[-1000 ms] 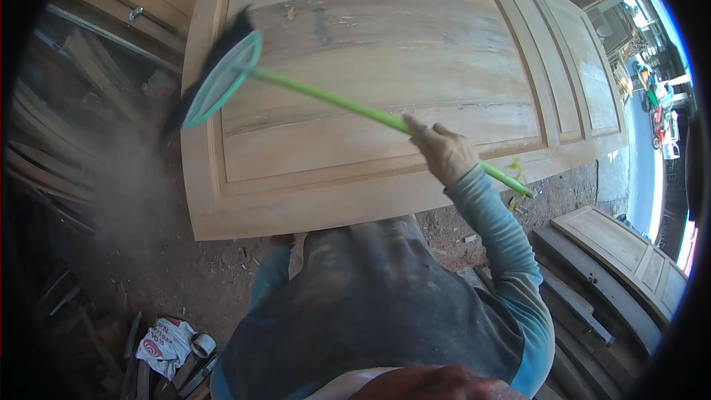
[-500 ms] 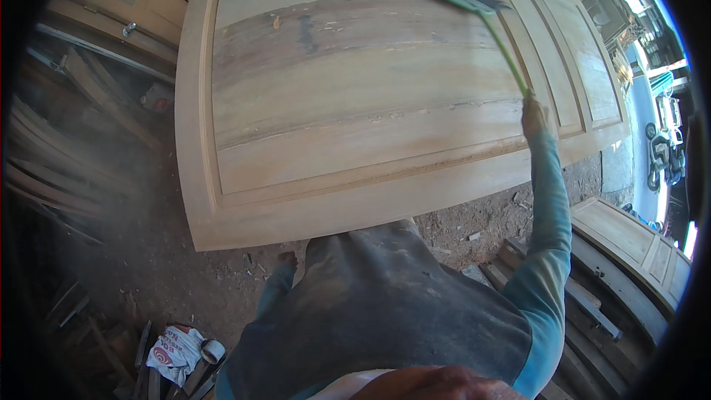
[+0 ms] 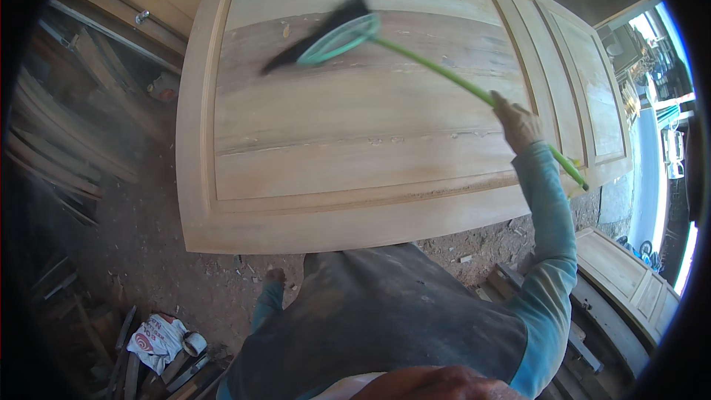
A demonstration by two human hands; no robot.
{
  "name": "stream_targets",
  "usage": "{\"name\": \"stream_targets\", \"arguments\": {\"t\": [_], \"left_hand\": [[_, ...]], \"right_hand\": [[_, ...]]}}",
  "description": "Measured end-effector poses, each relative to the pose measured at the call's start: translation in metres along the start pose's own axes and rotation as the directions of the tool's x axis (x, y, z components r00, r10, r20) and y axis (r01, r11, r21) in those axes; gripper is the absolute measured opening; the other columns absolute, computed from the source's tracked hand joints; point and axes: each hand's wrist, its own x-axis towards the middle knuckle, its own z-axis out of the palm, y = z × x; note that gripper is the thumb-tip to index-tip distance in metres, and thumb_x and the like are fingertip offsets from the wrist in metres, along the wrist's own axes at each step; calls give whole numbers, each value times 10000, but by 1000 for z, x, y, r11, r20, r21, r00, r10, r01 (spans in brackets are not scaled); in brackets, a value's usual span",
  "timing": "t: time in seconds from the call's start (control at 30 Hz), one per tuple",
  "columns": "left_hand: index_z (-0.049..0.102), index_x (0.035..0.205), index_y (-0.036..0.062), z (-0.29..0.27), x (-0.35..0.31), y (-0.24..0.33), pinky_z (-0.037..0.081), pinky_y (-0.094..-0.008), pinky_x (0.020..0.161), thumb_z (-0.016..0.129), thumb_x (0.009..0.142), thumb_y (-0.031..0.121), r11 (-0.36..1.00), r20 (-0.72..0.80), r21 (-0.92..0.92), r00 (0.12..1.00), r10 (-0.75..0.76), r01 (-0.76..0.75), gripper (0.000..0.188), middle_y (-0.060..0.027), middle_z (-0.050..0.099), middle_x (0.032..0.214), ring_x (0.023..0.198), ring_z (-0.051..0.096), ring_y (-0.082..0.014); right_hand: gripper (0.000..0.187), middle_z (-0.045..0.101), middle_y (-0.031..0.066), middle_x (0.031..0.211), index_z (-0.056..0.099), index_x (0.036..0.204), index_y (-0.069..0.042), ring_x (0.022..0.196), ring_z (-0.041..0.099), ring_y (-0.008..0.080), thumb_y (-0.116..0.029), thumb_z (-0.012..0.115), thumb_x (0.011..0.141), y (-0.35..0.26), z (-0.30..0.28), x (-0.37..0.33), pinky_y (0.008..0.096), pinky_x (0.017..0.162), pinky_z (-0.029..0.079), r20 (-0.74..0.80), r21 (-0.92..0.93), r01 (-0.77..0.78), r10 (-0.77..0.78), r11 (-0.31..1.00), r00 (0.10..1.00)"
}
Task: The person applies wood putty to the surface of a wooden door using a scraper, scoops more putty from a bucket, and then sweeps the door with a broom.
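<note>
My right hand (image 3: 518,123) is wrapped round the green handle of a broom (image 3: 437,68), whose lower end sticks out past my wrist. The broom's dark bristles and pale-green head are smeared by motion over the left half of a large wooden door panel (image 3: 355,111). Whether the bristles touch the wood I cannot tell. The panel lies flat before me, its bare boards showing cracks, a darker band and small orange patches. My left hand (image 3: 275,275) hangs low beside my dark apron, near the panel's front edge; its fingers are too small and dim to read.
Curved wooden pieces (image 3: 55,144) lean at the left, behind hazy air. A white printed sack (image 3: 157,342) lies among wood offcuts at lower left. To the right, another panelled door (image 3: 622,270) rests by stacked timber (image 3: 585,326). Debris litters the dirt floor (image 3: 215,289).
The broom head has swung from the panel's far right to its left half. My right hand has shifted slightly left and lower, and the handle's end now shows behind it.
</note>
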Motion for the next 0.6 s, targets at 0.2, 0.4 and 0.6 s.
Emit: {"name": "stream_targets", "arguments": {"t": [0.2, 0.4, 0.6], "left_hand": [[682, 1064, 61, 51, -66, -58, 509, -365, 578, 661, 961, 333, 980, 100, 193, 993, -63, 43, 292, -69, 682, 866, 720, 644, -187], [683, 1092, 58, 88, -94, -45, 518, -367, 596, 668, 958, 341, 987, 122, 145, 991, 57, -74, 313, -75, 695, 897, 745, 656, -191], [684, 1120, 56, 56, -83, 4, 528, -368, 613, 674, 956, 349, 985, 44, -40, 985, 169, -168, 336, -82, 707, 929, 771, 669, -195]], "right_hand": [[363, 704, 263, 1035, 645, 1273, -104, 986, 673, 479, -302, 429, 1059, 248, 50, 14, 586, 803, 523, -82, -115, -614, 608, 781, 789], [441, 670, 185, 1274, 599, 1411, -147, 1107, 661, 407, -386, 474, 1062, 148, 26, -2, 500, 920, 536, -55, 91, -516, 522, 852, 851], [449, 672, 186, 1269, 582, 1432, -200, 1102, 651, 440, -417, 439, 1067, 186, 62, -31, 533, 938, 517, -28, 107, -561, 567, 821, 824]]}}
